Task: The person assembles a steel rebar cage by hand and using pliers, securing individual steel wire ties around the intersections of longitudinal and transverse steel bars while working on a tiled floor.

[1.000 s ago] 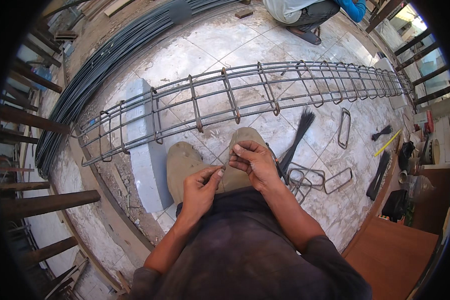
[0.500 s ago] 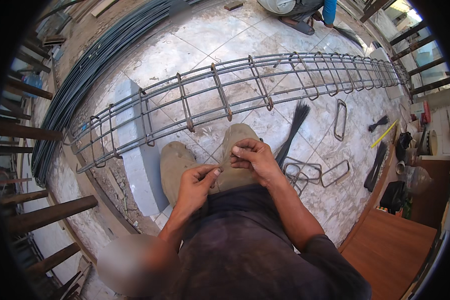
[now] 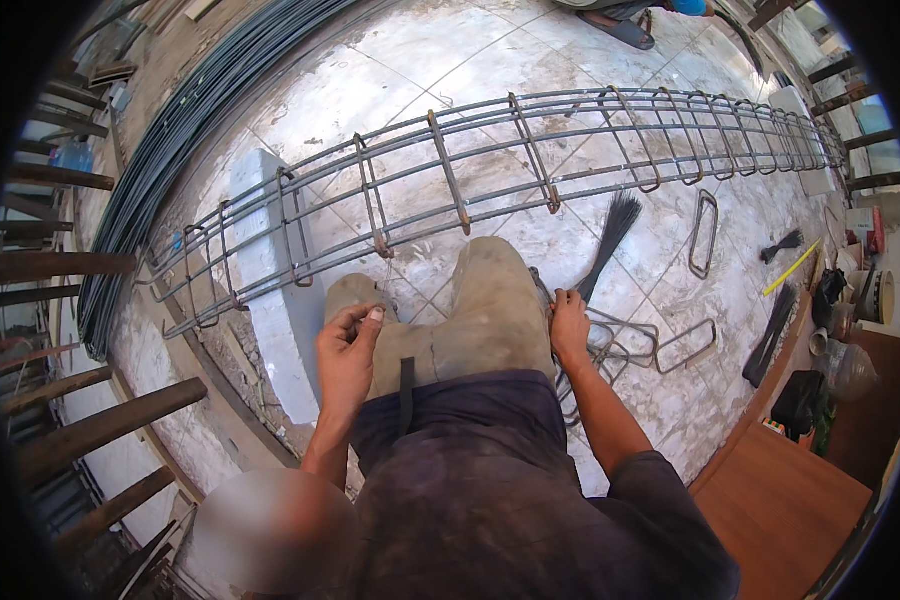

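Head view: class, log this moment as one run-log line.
left hand: pinched at boot | right hand: on loose stirrups | rebar cage: lying ahead | wire bundle: on floor

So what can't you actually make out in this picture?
- Head view: whether the left hand pinches a thin wire; anything there is too fine to see.
- What the right hand touches among the bent steel loops; its fingers cover the spot.
- The far end of the steel cage bends away into the picture's rim.
- Another person's foot is cut off by the top edge.
- A blurred patch hides the lower left.
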Action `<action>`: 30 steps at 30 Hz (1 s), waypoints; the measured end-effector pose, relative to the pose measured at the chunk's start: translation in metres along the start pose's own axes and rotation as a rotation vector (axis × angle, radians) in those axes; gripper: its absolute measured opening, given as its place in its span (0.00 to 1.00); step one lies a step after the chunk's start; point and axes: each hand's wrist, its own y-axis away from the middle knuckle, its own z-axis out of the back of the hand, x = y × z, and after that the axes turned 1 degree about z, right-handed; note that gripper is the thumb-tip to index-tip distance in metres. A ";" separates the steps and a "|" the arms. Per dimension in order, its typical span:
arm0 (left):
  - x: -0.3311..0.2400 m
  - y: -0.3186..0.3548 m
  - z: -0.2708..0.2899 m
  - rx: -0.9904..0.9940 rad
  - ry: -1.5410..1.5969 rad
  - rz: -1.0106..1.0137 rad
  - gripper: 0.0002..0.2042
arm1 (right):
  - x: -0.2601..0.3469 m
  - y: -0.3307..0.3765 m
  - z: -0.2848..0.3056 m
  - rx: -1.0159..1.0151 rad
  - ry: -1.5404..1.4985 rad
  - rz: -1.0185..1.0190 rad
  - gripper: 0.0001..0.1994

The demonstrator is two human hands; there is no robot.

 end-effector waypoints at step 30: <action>0.028 -0.031 -0.131 0.405 -0.142 0.060 0.14 | 0.007 -0.082 0.064 -0.143 -0.592 -0.208 0.30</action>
